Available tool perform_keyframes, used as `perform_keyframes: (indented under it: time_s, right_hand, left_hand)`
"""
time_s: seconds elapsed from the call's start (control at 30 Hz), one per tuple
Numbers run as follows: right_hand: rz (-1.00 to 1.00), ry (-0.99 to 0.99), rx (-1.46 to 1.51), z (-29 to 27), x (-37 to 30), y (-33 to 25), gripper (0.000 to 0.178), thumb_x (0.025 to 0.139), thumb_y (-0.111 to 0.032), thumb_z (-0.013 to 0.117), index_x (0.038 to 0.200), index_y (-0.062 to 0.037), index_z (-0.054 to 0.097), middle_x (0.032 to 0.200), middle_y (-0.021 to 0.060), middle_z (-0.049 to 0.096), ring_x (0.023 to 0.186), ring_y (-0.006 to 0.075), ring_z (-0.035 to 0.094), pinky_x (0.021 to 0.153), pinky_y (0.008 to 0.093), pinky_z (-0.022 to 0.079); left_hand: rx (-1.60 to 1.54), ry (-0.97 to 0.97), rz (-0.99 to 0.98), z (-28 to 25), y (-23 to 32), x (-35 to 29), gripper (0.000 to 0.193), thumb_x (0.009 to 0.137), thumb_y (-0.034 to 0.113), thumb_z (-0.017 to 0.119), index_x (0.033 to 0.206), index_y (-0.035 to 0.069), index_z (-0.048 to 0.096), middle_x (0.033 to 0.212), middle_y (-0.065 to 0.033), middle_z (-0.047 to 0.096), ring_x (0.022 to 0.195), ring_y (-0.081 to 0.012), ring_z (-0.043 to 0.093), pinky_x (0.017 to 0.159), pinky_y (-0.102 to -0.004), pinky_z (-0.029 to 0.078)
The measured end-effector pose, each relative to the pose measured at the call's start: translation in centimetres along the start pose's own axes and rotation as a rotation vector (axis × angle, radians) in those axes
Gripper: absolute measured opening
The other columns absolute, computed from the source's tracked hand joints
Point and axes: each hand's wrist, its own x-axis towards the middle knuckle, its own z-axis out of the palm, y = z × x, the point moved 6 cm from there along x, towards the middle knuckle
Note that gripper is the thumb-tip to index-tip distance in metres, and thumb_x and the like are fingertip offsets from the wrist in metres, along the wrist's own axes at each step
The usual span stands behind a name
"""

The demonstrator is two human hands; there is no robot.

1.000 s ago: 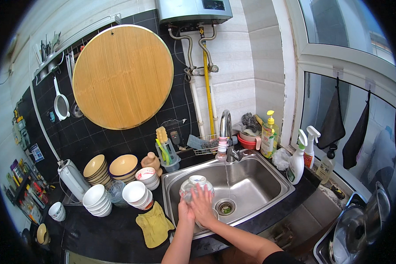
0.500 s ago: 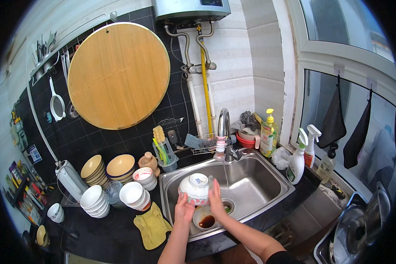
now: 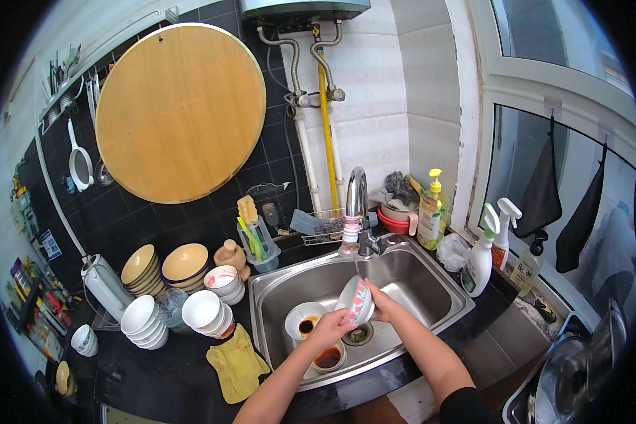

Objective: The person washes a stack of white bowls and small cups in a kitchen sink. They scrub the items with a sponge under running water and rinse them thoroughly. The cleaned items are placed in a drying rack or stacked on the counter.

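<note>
Between both hands is a white bowl with a pink pattern, tipped on its side in the sink, just below the stream from the faucet. My left hand is closed on its lower left edge. At its right side, my right hand grips the rim. Two white bowls lie in the sink by my left hand: one bowl with dark liquid, and a nearer bowl with reddish-brown liquid, partly covered by my forearm. Beside them is the drain with green scraps in it.
Left of the sink stand stacked white bowls, tan bowls and a yellow cloth. A utensil holder is behind them. To the right are a dish soap bottle and spray bottles.
The bowl in my hands has turned from bottom-up onto its side and moved right and slightly down, toward the water stream. The sink bowl with dark liquid has come into sight.
</note>
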Motion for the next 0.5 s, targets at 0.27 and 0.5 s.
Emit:
perform_keyframes:
  time_s: [0.27,0.5]
  right_hand:
    - [0.018,0.129,0.098,-7.5,3.0,2.9,0.041,0.087,-0.038,0.045,0.102,-0.0014,0.057,0.096,0.0147,0.062,0.076,0.0281,0.063,0.056,0.0406,0.056]
    - [-0.178,0.713,-0.306,-12.3,4.5,2.0,0.038,0.076,-0.012,0.058,0.108,0.0041,0.049,0.094,0.021,0.06,0.076,0.0318,0.063,0.052,0.0398,0.053]
  left_hand:
    - [0.723,-0.12,0.117,3.3,-0.6,4.7,0.014,0.078,0.01,0.06,0.083,0.002,0.049,0.07,-0.0179,0.056,0.067,-0.035,0.056,0.058,-0.0394,0.042]
    - [0.793,-0.063,0.085,5.0,-2.5,9.1,0.013,0.077,0.01,0.058,0.083,0.002,0.049,0.072,-0.0219,0.056,0.073,-0.0396,0.055,0.062,-0.044,0.043]
